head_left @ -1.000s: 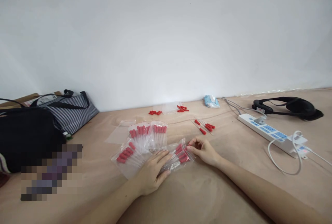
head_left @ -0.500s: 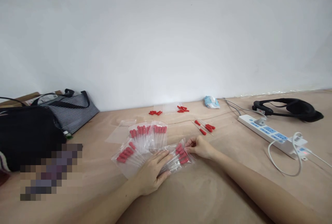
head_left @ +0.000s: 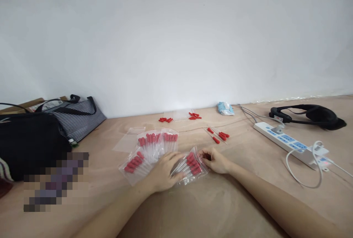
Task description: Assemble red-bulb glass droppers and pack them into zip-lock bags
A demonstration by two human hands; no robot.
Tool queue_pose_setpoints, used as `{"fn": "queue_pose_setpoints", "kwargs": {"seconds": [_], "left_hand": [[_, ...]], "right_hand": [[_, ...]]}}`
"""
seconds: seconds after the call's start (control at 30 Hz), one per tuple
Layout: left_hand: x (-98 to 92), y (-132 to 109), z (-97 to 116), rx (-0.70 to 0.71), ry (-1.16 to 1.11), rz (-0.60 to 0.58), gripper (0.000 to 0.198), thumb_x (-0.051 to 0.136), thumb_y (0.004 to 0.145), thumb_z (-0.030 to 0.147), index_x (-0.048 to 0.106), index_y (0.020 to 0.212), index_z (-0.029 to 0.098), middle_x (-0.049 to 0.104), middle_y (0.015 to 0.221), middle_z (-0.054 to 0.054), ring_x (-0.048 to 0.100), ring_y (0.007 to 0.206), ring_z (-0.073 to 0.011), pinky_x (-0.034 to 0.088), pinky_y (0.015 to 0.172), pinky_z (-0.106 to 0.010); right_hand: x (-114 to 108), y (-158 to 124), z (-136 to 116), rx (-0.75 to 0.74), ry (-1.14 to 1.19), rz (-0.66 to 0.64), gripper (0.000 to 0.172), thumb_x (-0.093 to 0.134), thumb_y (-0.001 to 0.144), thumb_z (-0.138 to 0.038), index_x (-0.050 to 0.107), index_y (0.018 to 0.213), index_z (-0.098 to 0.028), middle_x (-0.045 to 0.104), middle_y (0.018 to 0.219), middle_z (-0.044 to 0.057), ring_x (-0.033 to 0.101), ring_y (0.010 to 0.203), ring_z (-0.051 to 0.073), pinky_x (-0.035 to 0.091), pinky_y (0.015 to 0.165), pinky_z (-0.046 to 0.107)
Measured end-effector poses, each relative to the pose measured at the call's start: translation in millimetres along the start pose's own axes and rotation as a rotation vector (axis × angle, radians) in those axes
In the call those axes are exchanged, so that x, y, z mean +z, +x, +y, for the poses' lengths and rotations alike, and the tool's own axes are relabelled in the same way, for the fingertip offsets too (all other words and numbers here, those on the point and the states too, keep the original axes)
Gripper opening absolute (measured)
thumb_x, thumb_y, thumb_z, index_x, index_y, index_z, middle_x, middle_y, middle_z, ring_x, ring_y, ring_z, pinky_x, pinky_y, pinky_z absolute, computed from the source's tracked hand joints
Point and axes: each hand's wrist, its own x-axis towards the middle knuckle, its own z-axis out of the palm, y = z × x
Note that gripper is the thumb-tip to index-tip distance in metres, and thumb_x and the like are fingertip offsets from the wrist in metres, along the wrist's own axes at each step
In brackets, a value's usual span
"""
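Observation:
A clear zip bag (head_left: 185, 180) of droppers with red bulbs (head_left: 193, 163) lies between my hands, its opening toward the right. My left hand (head_left: 167, 171) holds its lower end, thumb on the near side and fingers on the far side. At the open end, my right hand (head_left: 213, 160) pinches the bag's edge with thumb and fingertips. Beside my left hand lie more filled bags, among them a tilted bag (head_left: 134, 166) and an upright bag (head_left: 170, 140), fanned out and overlapping. My left hand partly covers their lower ends.
Loose droppers (head_left: 217, 135) lie beyond my right hand, with more red-bulbed droppers (head_left: 195, 115) by the wall. A flat bag (head_left: 125, 141) lies at the left. A power strip (head_left: 286, 140), a black headset (head_left: 309, 116) and a blue mask (head_left: 225, 108) are rightward; bags (head_left: 79, 118) stand left.
My left hand has shifted from lying flat over the bag to holding its lower end between thumb and fingers. My right hand stays at the opening, its fingers slightly more curled.

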Motion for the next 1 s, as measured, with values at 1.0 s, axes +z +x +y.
{"fn": "queue_pose_setpoints", "kwargs": {"seconds": [1.0], "left_hand": [[-82.7,-11,-170,-1.117,0.333,0.484,0.036,0.06,0.061,0.042,0.059,0.077,0.009,0.06,0.09,-0.022,0.049,0.099,-0.0409,0.04,0.077,-0.046]], "right_hand": [[-5,4,21,-0.042,-0.188,0.473,0.021,0.053,0.072,-0.037,0.056,0.077,-0.017,0.052,0.061,0.0,0.046,0.056,0.013,0.038,0.054,0.026]]}}
